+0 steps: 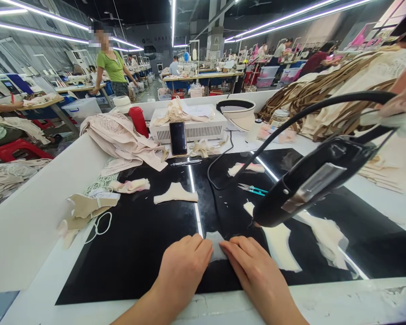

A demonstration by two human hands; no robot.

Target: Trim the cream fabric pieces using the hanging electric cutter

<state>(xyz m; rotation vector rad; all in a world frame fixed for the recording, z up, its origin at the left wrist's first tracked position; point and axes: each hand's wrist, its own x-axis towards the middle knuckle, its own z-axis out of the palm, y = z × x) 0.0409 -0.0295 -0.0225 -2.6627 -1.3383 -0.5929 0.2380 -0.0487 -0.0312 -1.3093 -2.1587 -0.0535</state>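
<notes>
A small greyish-white fabric piece lies on the black board between my hands. My left hand is closed, with its thumb and finger pinching the piece's left edge. The fingers of my right hand are pressed together at its right edge, thumb tip on the cloth. Beyond them lies a cream cut fabric piece. Right of my right hand are a long cream piece and a crumpled sheer piece. Teal-handled thread snips lie farther back.
A black oblong device on a curved black arm overhangs the right side. A phone leans against a white vented box. Fabric piles and brown-edged garments flank the table. A person in green stands far left.
</notes>
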